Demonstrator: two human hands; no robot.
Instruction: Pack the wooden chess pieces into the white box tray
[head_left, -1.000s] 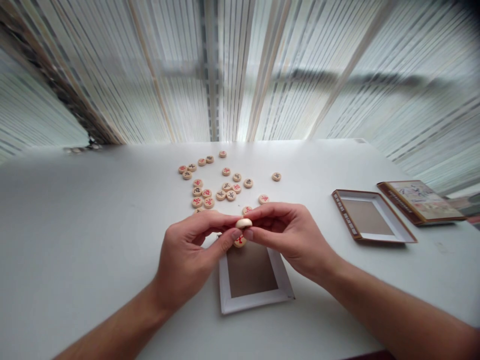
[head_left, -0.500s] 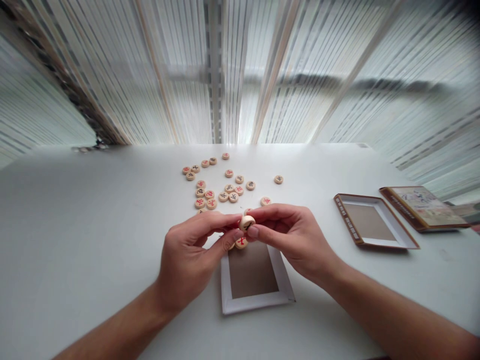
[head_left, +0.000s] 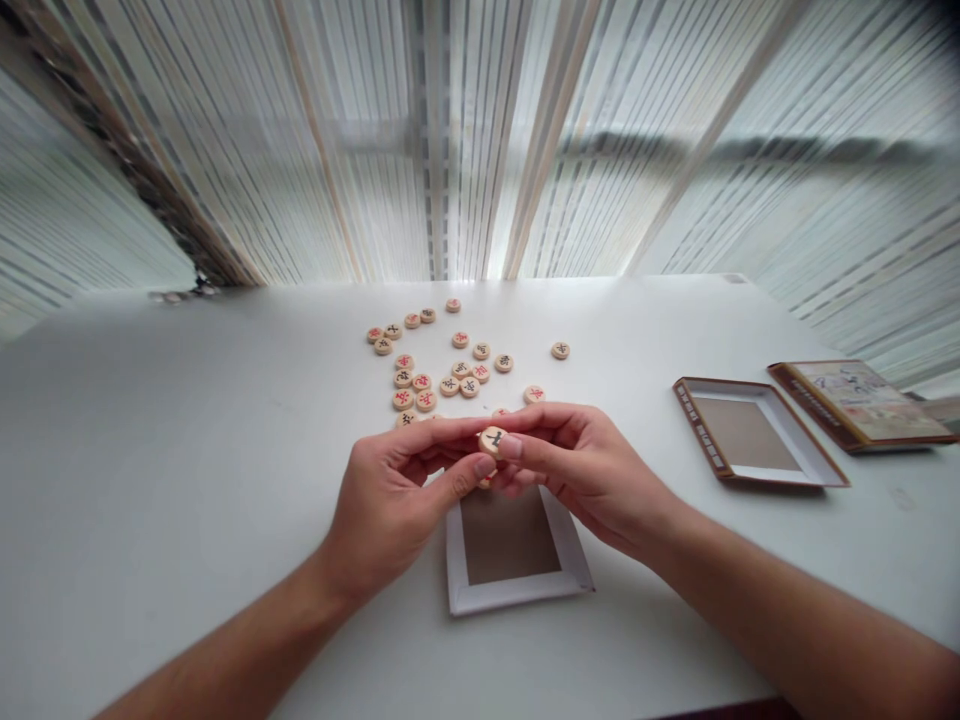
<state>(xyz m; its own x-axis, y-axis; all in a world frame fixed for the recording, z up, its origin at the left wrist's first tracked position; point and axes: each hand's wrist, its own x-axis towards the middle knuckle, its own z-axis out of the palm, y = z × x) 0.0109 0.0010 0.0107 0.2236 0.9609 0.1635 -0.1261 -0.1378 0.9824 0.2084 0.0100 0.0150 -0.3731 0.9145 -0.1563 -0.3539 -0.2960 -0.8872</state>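
Note:
Between the fingertips of both hands is a round wooden Chinese chess piece [head_left: 491, 442] with a black character, its face turned toward me. My left hand [head_left: 409, 500] pinches it from the left with thumb and fingers. From the other side, my right hand [head_left: 589, 470] grips it, the thumb lying over part of the face. Just below the hands lies an open shallow tray [head_left: 517, 592] with white walls and a brown floor. A red-marked piece shows partly behind the fingers at the tray's far end; the hands hide the rest there.
Beyond the hands, several chess pieces [head_left: 425, 400] with red or black characters lie scattered on the white table [head_left: 187, 450]. To the right are an empty brown-edged box tray [head_left: 750, 435] and a closed-looking box [head_left: 862, 400] with a picture. Striped blinds [head_left: 480, 140] hang behind the table.
The held piece has turned so its black character faces me more fully. My right thumb has shifted onto its face, and the fingers now cover more of the red-marked piece. The view has shifted slightly.

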